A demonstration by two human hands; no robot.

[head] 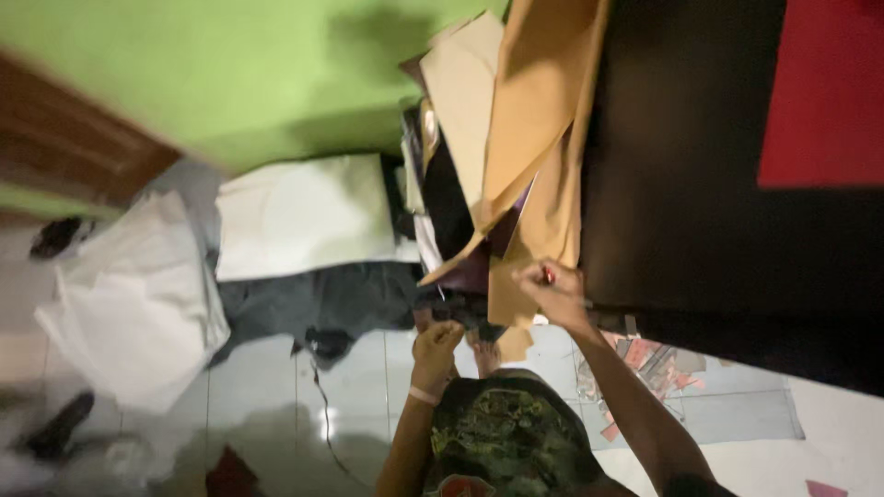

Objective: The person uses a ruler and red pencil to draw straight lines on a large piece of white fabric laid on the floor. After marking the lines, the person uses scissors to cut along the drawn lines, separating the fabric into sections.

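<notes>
My right hand (555, 290) is raised against the lower edge of a large black sheet (700, 184) and pinches a small red object (548, 274), too small to identify. My left hand (436, 342), with a pink band on its wrist, is curled just below a dark bundle (458, 308) at the foot of a stack of leaning brown cardboard sheets (534, 120). Whether the left hand grips anything is unclear in the blur. My lap in a dark patterned garment (506, 433) fills the bottom of the view.
A red sheet (824, 92) lies over the black one at top right. White sheets (308, 212) and crumpled white paper (138, 294) lie at left on dark cloth (313, 299). Paper scraps (654, 364) litter the tiled floor (267, 387). A green wall (230, 74) stands behind.
</notes>
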